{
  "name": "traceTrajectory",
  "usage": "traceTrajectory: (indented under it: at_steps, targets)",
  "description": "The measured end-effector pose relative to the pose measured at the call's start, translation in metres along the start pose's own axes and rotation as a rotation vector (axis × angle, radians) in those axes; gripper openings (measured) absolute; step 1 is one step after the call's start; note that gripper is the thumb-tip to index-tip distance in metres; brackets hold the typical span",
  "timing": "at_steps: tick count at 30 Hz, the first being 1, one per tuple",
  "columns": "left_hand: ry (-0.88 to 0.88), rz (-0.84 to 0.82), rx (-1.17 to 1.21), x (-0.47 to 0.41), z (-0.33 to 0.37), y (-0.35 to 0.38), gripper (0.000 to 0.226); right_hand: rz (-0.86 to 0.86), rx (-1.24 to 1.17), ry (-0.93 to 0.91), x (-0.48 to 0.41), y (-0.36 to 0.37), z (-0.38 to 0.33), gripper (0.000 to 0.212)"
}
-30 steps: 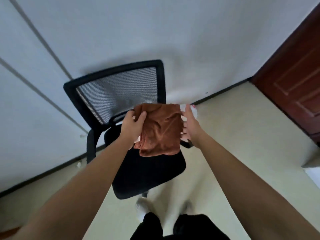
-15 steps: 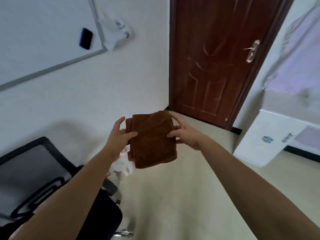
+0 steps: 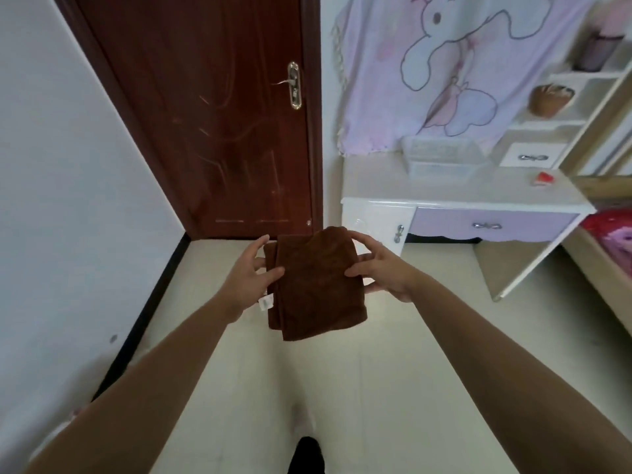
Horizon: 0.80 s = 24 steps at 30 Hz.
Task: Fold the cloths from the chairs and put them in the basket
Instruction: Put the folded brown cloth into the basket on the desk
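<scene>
A folded brown cloth [image 3: 316, 285] hangs in the air in front of me, held between both hands. My left hand [image 3: 251, 277] grips its left edge, thumb on top, with a small white label showing just below. My right hand [image 3: 381, 268] holds the right edge, fingers spread over the top. A clear plastic basket [image 3: 441, 160] stands on the white desk [image 3: 461, 195] ahead to the right, well beyond the cloth. No chair is in view.
A dark red door [image 3: 219, 114] is shut straight ahead. A lilac cartoon blanket [image 3: 455, 63] hangs behind the desk. White shelves [image 3: 561, 111] with a brown pouch stand at right, a bed edge [image 3: 608, 265] far right. Pale floor lies between me and the desk.
My view has swung right from the black chair past the door to the desk and basket. Both hands have kept hold of the folded brown cloth throughout.
</scene>
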<state>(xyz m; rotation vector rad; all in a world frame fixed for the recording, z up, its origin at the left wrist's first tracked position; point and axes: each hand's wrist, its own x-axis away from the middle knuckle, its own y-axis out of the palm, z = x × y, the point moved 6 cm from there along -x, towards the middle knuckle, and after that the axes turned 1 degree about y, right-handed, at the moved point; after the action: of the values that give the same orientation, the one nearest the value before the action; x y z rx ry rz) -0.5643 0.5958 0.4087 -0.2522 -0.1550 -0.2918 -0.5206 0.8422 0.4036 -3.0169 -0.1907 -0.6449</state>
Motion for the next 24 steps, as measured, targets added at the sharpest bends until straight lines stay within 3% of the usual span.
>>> traceTrajectory:
  at_steps: [9, 14, 19, 24]
  targets:
    - [0.099, -0.261, 0.055, -0.246, 0.074, 0.138, 0.056, 0.338, -0.088, 0.008, -0.08, -0.198, -0.052, 0.072]
    - [0.145, -0.397, 0.015, -0.338, 0.126, 0.226, 0.053, 0.503, -0.157, -0.008, -0.09, -0.3, -0.065, 0.071]
    - [0.13, -0.453, -0.002, -0.399, 0.146, 0.309, 0.05, 0.605, -0.21, 0.002, -0.114, -0.396, -0.05, 0.071]
    - [0.075, -0.401, -0.054, -0.484, 0.157, 0.396, 0.053, 0.584, -0.253, 0.015, -0.173, -0.508, -0.036, 0.072]
